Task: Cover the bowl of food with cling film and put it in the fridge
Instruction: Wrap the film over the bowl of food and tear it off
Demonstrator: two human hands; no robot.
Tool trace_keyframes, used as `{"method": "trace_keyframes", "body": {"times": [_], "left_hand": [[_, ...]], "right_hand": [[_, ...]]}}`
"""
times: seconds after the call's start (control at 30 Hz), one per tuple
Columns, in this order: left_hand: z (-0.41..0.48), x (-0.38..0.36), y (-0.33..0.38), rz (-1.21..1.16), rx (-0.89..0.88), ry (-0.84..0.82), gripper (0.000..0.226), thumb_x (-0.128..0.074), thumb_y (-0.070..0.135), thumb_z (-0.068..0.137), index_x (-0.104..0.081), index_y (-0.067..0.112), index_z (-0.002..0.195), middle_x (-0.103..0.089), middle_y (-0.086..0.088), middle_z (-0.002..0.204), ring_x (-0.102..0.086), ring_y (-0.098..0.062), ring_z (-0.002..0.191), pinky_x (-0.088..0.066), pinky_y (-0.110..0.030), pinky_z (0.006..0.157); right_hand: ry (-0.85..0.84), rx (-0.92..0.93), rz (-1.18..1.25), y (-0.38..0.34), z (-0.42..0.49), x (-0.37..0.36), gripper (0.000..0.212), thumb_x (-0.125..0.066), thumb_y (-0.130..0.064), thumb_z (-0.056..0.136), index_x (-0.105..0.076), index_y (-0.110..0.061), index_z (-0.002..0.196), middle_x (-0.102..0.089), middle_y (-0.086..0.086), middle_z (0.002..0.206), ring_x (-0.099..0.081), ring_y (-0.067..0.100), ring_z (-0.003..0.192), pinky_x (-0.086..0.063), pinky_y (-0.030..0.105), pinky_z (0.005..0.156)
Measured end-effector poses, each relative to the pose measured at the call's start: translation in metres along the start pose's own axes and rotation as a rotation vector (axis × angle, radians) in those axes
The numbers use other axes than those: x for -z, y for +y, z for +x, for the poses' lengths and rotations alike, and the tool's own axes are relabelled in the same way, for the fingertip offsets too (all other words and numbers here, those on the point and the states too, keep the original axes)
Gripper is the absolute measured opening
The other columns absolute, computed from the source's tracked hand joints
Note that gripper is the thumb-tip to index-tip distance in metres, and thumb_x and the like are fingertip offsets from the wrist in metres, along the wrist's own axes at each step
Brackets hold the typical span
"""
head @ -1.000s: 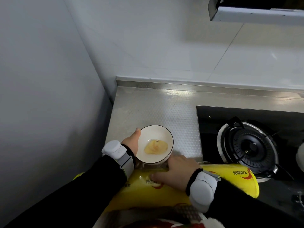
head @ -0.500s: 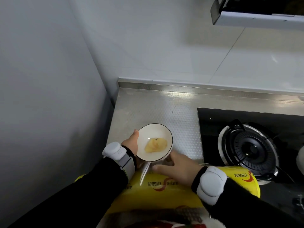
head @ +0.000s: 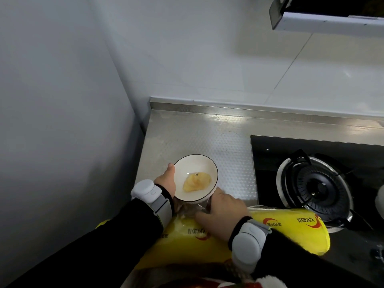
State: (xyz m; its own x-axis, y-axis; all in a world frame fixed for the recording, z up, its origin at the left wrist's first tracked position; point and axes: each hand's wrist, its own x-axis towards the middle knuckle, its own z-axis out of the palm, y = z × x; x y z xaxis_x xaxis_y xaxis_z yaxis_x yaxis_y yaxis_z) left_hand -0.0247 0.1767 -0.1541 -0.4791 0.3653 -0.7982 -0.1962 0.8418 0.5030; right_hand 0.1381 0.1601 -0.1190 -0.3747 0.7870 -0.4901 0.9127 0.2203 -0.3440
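Grey wall (head: 58,121): plain, fills the left side, meeting the tiled back wall in a corner. Left hand (head: 166,181): black sleeve, white wrist device (head: 148,193); thumb laid along the bowl's left rim, remaining fingers hidden under the bowl, so it grips the bowl at its side. Bowl (head: 188,165): white with a dark rim line, at the near left part of the steel counter (head: 197,134), close to its front edge; whether it rests on the counter or is lifted clear cannot be told. Food (head: 197,181): a pale yellow piece lying in the bowl's bottom. Cling film (head: 190,209): a crumpled clear patch below the bowl's near edge, between the two hands; faint, and its extent over the bowl cannot be made out. Right hand (head: 223,213): palm down, fingers spread and pressing at the bowl's near right edge and the film; also wearing a wrist device. Yellow bag (head: 291,223): printed, lying along the counter's front edge under both forearms. Gas hob (head: 315,183): black glass, round burner with grate, to the right. Range hood (head: 328,19): upper right corner.
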Motion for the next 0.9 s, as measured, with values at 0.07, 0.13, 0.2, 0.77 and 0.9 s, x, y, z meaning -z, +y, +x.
{"method": "trace_keyframes", "body": {"times": [0.07, 0.13, 0.2, 0.77, 0.9], "left_hand": [[-0.002, 0.0, 0.001, -0.039, 0.009, -0.014, 0.062, -0.04, 0.051, 0.092, -0.054, -0.003, 0.119, -0.057, -0.013, 0.108, -0.054, -0.029, 0.082, -0.04, -0.031, 0.071], [-0.001, 0.0, 0.003, -0.082, 0.022, -0.023, 0.059, -0.043, 0.05, 0.092, -0.055, -0.001, 0.119, -0.06, -0.014, 0.111, -0.055, -0.029, 0.081, -0.04, -0.03, 0.072], [-0.002, 0.0, 0.004, -0.087, 0.032, -0.035, 0.062, -0.042, 0.052, 0.091, -0.054, -0.002, 0.12, -0.059, -0.017, 0.123, -0.057, -0.033, 0.107, -0.041, -0.033, 0.091], [-0.024, -0.002, -0.009, -0.257, -0.048, -0.528, 0.063, -0.047, 0.058, 0.084, -0.052, 0.012, 0.127, -0.064, -0.016, 0.12, -0.057, -0.034, 0.113, -0.041, -0.047, 0.104], [-0.021, 0.016, -0.01, 0.063, -0.407, -0.729, 0.134, -0.083, 0.065, 0.025, -0.026, 0.018, 0.137, -0.05, -0.006, 0.126, -0.048, -0.026, 0.118, -0.04, -0.041, 0.103]], "right_hand": [[0.029, 0.026, 0.021, 0.007, 0.008, 0.0, 0.013, -0.042, -0.037, 0.079, -0.034, -0.027, 0.082, -0.059, 0.002, 0.087, -0.059, 0.028, 0.087, -0.036, 0.031, 0.071], [0.026, 0.02, 0.052, 0.008, 0.014, 0.002, 0.005, -0.042, -0.026, 0.083, -0.038, -0.029, 0.082, -0.064, 0.003, 0.099, -0.059, 0.028, 0.092, -0.038, 0.029, 0.07], [-0.036, 0.012, 0.1, 0.008, 0.018, 0.007, 0.008, -0.05, -0.028, 0.079, -0.044, -0.03, 0.084, -0.065, 0.0, 0.099, -0.06, 0.024, 0.093, -0.042, 0.027, 0.072], [-0.159, -0.264, 0.836, 0.034, 0.042, 0.027, 0.063, -0.04, -0.07, 0.082, -0.059, -0.023, 0.119, -0.066, 0.005, 0.117, -0.061, 0.025, 0.105, -0.046, 0.036, 0.095], [-0.194, -0.392, 0.844, 0.039, 0.045, 0.024, 0.105, -0.039, -0.092, 0.051, -0.06, -0.018, 0.123, -0.065, 0.009, 0.12, -0.061, 0.031, 0.109, -0.045, 0.037, 0.092]]}}
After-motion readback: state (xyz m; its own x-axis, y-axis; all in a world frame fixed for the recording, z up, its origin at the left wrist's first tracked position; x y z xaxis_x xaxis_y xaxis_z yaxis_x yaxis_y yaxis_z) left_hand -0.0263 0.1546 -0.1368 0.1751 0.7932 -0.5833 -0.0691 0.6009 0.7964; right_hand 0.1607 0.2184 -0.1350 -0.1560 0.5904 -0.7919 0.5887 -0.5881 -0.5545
